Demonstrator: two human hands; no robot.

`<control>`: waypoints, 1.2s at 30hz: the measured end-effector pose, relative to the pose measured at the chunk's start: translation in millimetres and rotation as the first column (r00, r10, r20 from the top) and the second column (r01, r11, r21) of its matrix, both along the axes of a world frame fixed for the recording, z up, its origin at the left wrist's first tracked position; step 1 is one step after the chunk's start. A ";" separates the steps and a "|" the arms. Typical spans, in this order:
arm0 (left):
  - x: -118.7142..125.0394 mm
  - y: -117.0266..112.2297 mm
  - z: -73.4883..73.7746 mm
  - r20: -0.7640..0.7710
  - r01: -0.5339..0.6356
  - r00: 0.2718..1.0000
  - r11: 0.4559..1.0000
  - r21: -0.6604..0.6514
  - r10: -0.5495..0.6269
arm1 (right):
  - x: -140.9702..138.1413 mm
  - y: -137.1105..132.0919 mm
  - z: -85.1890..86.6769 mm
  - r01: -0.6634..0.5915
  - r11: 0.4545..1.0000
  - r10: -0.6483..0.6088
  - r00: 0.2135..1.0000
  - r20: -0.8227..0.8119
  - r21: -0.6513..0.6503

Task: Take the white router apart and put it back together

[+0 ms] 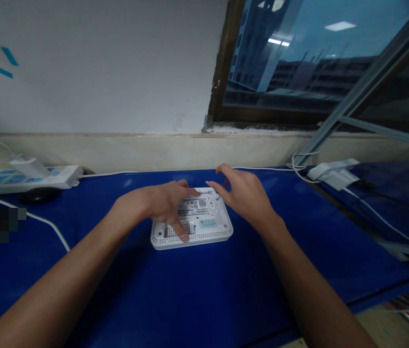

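A white router (pixel 222 223) lies with its vented, labelled underside up on a blue table (pixel 175 299). My left hand (pixel 164 205) grips it from the left, thumb on the underside by the near edge and the other fingers toward the far edge. Printed labels (pixel 200 206) show to the right of that hand. At the router's far right corner is my right hand (pixel 244 193), with thumb and index finger curved and apart. I see nothing between them, though its other fingers are partly hidden.
A white power strip (pixel 65 176) with a plugged-in adapter (pixel 30 166) is at the far left, near a black object (pixel 39 195). White adapters (pixel 335 173) and cables lie at the right by a metal frame (pixel 320 137). A wall and window stand behind.
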State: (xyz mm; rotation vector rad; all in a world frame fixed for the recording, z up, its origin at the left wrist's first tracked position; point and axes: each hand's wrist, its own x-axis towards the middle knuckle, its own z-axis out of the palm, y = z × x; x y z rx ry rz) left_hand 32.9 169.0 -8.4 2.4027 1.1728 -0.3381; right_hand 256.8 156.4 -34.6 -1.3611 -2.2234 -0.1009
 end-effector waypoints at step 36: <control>0.2 0.7 -0.6 0.006 -0.004 1.000 1.000 -0.016 0.004 | 0.4 5.0 -7.0 -0.178 0.984 0.169 0.960 -0.222 -0.020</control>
